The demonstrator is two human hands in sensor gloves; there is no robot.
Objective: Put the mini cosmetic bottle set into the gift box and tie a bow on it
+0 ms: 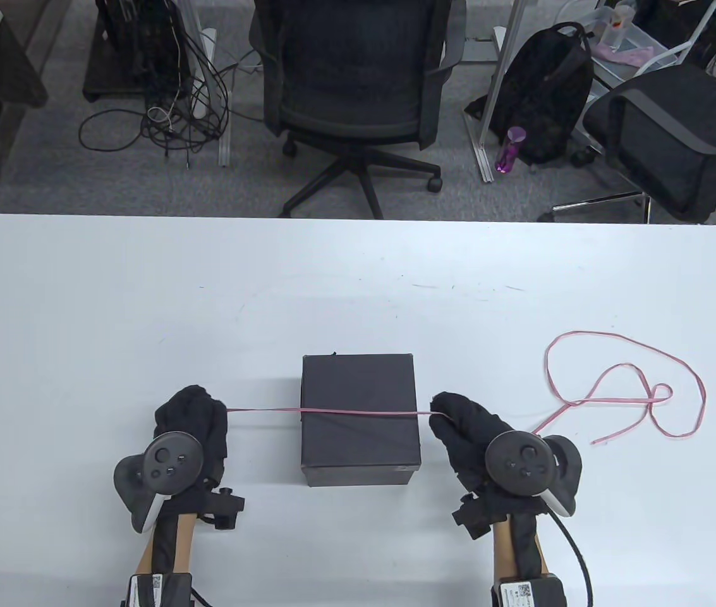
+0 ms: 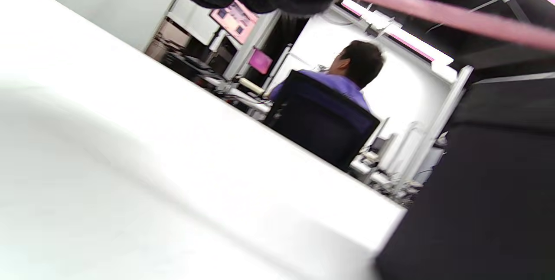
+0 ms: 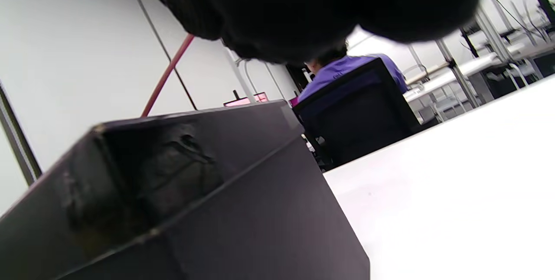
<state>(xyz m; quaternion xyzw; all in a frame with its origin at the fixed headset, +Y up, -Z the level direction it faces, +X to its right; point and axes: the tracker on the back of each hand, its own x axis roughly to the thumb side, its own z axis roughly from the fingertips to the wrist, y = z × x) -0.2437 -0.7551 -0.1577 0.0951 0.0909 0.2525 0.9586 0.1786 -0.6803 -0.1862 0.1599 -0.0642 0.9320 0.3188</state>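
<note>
Now; both hands' fingers pinch ribbon taut over gift box | office chair beyond table

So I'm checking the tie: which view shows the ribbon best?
Table view: the ribbon runs taut across the box between both hands, slack coiled right. Left wrist view shows a blurred strip, right wrist view a short stretch.
</note>
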